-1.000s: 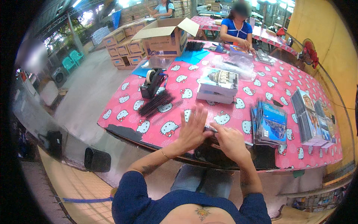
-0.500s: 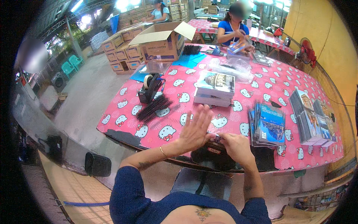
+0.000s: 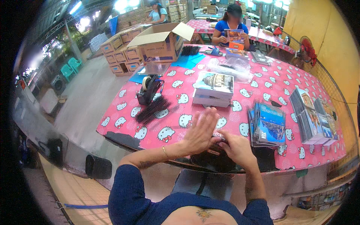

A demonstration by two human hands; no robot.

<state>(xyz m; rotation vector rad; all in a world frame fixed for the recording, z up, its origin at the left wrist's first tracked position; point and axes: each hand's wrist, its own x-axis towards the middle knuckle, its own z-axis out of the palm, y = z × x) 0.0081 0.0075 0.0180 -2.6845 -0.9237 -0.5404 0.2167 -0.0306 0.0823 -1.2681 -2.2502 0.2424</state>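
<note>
My left hand [image 3: 202, 130] is stretched out flat at the table's near edge, fingers straight and pointing away from me. Right beside it, my right hand [image 3: 237, 148] is closed with thumb and fingers bent together, touching the left thumb; whatever it pinches is too small and covered to make out. Below both hands sits a dark object [image 3: 212, 160] at the edge, its kind unclear. Beyond my fingers lies a stack of notebooks [image 3: 214, 85]. Loose black spiral coils [image 3: 153, 111] lie to the left, and blue-covered spiral notebooks [image 3: 270, 125] to the right.
A black tape dispenser [image 3: 148, 89] stands behind the coils. An open carton [image 3: 159, 47] is at the far left of the pink table [image 3: 180, 78]. More spiral notebooks [image 3: 311, 122] stand at the right. Across the table a co-worker [image 3: 232, 32] holds a notebook.
My hands have drawn slightly closer together, the left shifting a little to the right. The co-worker across the table now holds a notebook upright; before, it was lower and blurred.
</note>
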